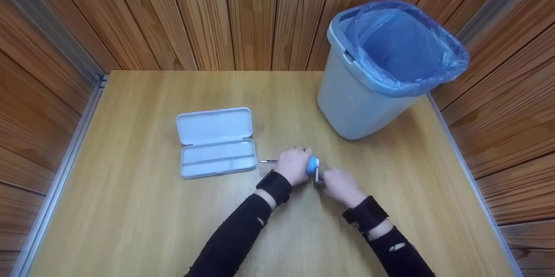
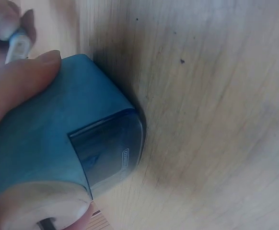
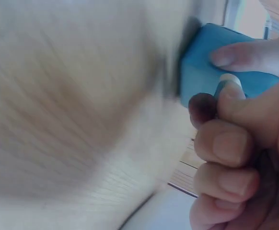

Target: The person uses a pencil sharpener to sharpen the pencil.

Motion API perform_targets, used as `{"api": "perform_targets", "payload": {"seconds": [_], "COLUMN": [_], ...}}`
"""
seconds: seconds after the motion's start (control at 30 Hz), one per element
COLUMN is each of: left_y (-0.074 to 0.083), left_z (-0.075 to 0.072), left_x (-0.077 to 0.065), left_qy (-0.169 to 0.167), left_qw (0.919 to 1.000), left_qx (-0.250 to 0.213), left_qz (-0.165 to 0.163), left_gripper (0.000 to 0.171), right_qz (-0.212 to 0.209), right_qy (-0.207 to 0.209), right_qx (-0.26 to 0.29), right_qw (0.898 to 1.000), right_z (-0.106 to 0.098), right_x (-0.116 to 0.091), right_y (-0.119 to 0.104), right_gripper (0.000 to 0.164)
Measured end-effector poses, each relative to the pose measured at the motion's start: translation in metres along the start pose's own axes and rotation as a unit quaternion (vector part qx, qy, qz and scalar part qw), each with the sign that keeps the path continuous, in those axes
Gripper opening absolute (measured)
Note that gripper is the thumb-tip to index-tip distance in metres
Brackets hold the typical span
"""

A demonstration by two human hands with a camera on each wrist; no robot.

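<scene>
A blue crank pencil sharpener (image 1: 311, 165) lies on the wooden table, its see-through dark shavings drawer (image 2: 113, 148) facing the left wrist camera. My left hand (image 1: 293, 165) grips its body from above, the thumb lying along the blue casing. Out of the left end sticks a pencil (image 1: 269, 161), its far part hidden under the hand and inside the sharpener. My right hand (image 1: 342, 186) pinches the knob of the crank handle (image 1: 317, 174) between thumb and forefinger, with the other fingers curled in. Close to the pencil's outer end, an open white pencil case (image 1: 219, 164) shows bare compartments.
At the back right stands a grey bin (image 1: 360, 103) lined with a blue plastic bag (image 1: 403, 47). Wood-panelled walls (image 1: 251, 17) enclose the table (image 1: 143, 216) at the back and sides. Several dark specks (image 2: 182, 61) lie beside the sharpener.
</scene>
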State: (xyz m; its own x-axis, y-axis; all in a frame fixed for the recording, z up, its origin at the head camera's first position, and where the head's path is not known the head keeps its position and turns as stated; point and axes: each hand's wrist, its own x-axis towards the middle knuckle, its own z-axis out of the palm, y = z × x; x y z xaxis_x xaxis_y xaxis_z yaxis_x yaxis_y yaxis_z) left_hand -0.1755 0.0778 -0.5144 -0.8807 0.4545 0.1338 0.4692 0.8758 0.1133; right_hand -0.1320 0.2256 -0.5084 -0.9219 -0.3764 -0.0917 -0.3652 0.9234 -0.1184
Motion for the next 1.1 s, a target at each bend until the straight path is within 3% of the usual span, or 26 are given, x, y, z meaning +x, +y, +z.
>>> {"api": "perform_targets", "payload": {"seconds": [0.23,0.57,0.83,1.1], "left_y": [0.001,0.001,0.002,0.0], "left_z": [-0.001,-0.004,-0.003,-0.003], "left_x": [-0.001,-0.001,-0.001,0.0], "left_qy": [-0.003,0.005,0.017,-0.003], "left_qw": [1.0,1.0,0.9998,0.9999], "left_qx": [-0.002,0.003,0.001,-0.008], "left_qz": [0.002,0.007,0.012,0.007], "left_gripper": [0.046,0.039,0.041,0.044], "right_qz": [-0.011,-0.017,0.005,0.005], "right_qy": [0.004,0.06,0.087,0.092], "right_qx": [0.016,0.034,0.042,0.066], "right_qw": [1.0,0.997,0.995,0.994], "right_z": [-0.011,-0.027,-0.042,-0.049], "right_x": [-0.008,-0.009,0.002,0.021], "right_y": [0.0,0.004,0.008,0.015], "right_gripper": [0.008,0.01,0.005,0.005]}}
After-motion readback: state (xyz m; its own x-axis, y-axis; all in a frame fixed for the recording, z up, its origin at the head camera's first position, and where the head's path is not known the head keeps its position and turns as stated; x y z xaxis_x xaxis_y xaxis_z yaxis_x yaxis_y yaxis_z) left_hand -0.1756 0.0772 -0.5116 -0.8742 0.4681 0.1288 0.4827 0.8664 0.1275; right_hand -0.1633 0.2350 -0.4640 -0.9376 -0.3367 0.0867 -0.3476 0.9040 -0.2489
